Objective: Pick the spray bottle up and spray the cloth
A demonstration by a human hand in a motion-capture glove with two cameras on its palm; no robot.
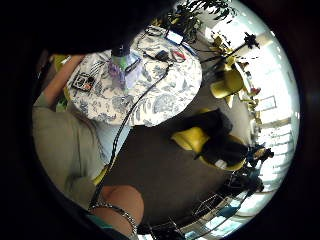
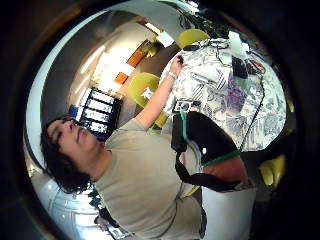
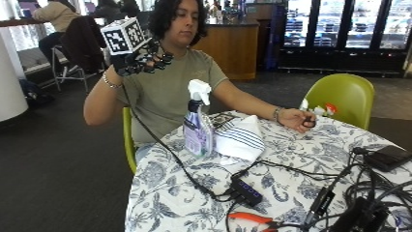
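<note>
In the outside view a clear spray bottle (image 3: 198, 126) with a purple label and a white trigger head stands upright on the round table (image 3: 289, 169). It is also in the little finger side palm view, bottle (image 1: 118, 67). A white cloth (image 3: 240, 137) with blue stripes lies folded against its side. My gloved right hand (image 3: 140, 59) is raised at shoulder height, well above and to the side of the bottle. Its fingers curl loosely and hold nothing. The bare left hand (image 3: 298, 119) rests on the table beyond the cloth and holds a small object.
A blue floral cloth covers the table (image 1: 165, 95). A black power strip (image 3: 246, 191), orange-handled pliers (image 3: 254, 218), a tangle of cables and a black box (image 3: 386, 157) lie on the near side. A green chair (image 3: 341, 96) stands behind the table.
</note>
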